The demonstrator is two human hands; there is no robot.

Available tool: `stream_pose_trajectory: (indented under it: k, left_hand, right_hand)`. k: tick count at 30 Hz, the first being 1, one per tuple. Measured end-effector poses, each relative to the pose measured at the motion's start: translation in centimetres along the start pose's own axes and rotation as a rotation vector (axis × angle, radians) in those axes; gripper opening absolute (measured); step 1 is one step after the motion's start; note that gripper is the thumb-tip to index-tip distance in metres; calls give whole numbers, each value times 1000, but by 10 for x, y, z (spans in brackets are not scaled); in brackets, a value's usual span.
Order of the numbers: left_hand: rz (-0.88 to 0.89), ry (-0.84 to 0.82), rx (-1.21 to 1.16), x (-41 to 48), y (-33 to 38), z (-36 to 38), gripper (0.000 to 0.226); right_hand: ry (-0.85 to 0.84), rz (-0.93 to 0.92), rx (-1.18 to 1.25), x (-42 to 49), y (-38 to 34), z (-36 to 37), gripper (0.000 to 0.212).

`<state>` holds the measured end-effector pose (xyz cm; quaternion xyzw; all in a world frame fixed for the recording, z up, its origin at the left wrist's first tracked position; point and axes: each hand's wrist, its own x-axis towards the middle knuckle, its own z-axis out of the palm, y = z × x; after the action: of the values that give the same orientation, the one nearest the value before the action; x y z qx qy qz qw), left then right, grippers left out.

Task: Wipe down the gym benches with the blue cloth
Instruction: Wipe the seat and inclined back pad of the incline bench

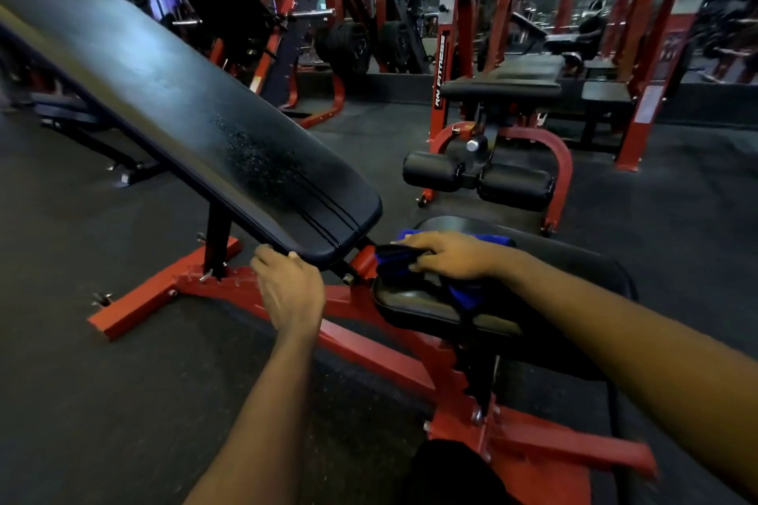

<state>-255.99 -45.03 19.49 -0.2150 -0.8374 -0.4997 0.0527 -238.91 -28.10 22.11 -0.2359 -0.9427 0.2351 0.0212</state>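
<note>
A black padded incline backrest [172, 102] slopes up to the left, with a patch of spray droplets near its lower end. Below it sits the bench's black seat pad [545, 258] on a red frame [369, 344]. My right hand [451, 258] lies on the blue cloth [463, 291], pressing it on the seat pad near the hinge. Part of the cloth hangs over the seat's front edge. My left hand [289, 287] holds the lower corner of the backrest, with fingers curled under its edge.
Another red-framed bench with black roller pads [480, 176] stands just beyond the seat. Red racks, weight plates [348, 49] and mirrors line the back. A low black bench frame [82, 123] sits at far left. Dark rubber flooring surrounds everything.
</note>
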Motion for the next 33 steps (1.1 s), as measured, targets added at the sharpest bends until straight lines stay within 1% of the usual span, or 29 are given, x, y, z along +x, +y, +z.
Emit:
stream_pose_trajectory:
  k: [1,3,5,6,8,10,12,13,14,16,18,19,20,22,24,26,27,29,31,33]
  left_hand:
    - [2,-21,-5,0,1,-2,36]
    - [12,-45,-6,-1,1,-4,37]
    - [25,-48,6,-2,0,-3,36]
    - [33,-48,6,-2,-2,-3,35]
    - [46,-50,3,-1,-4,-1,36]
    - [50,-47,-3,0,-4,1,38]
    - [52,-46,-10,0,-5,2,41]
    - [63,-52,-12,-1,-6,2,41]
    - [73,-63,-10,-1,-6,3,42]
    - [80,-95,2,-2,-5,4,44]
    - [70,-120,17,0,-5,3,46]
    - [65,-125,21,1,-4,2,46]
    - [64,-129,23,2,-5,2,46]
    - [72,-123,26,3,-7,3,45]
    - [78,-108,23,3,-9,5,46]
    - [85,-99,15,2,-10,8,49]
    - [82,-99,15,2,-11,9,52]
    - [84,-100,22,3,-11,10,52]
    - [96,-98,41,1,-12,8,49]
    - [127,-59,102,-4,-14,5,48]
  right_hand:
    - [14,24,32,-2,5,-4,40]
    - [102,126,31,7,15,-12,36]
    - [166,234,-82,21,11,-11,42]
    - [172,229,-152,24,2,-5,45]
    - [148,100,-211,20,-19,10,46]
    - [105,-31,-186,-3,-33,21,45]
    - [88,-123,-160,-29,-30,25,49]
    - [98,-129,-116,-39,-25,24,51]
    - [110,-91,-56,-45,-17,20,53]
    - [170,67,16,-39,1,7,49]
    - [242,218,-2,-23,9,-3,43]
    - [261,245,-47,-14,5,-4,43]
    - [271,241,-93,-5,0,-1,46]
    - [245,161,-188,-2,-21,15,47]
    - [214,52,-229,-25,-48,27,48]
    - [237,-58,-277,-57,-52,38,52]
    - [235,-67,-269,-74,-51,38,55]
    - [271,3,-182,-89,-26,26,56]
    - [302,213,-73,-86,5,8,54]
    - [350,332,-39,-70,22,-5,50]
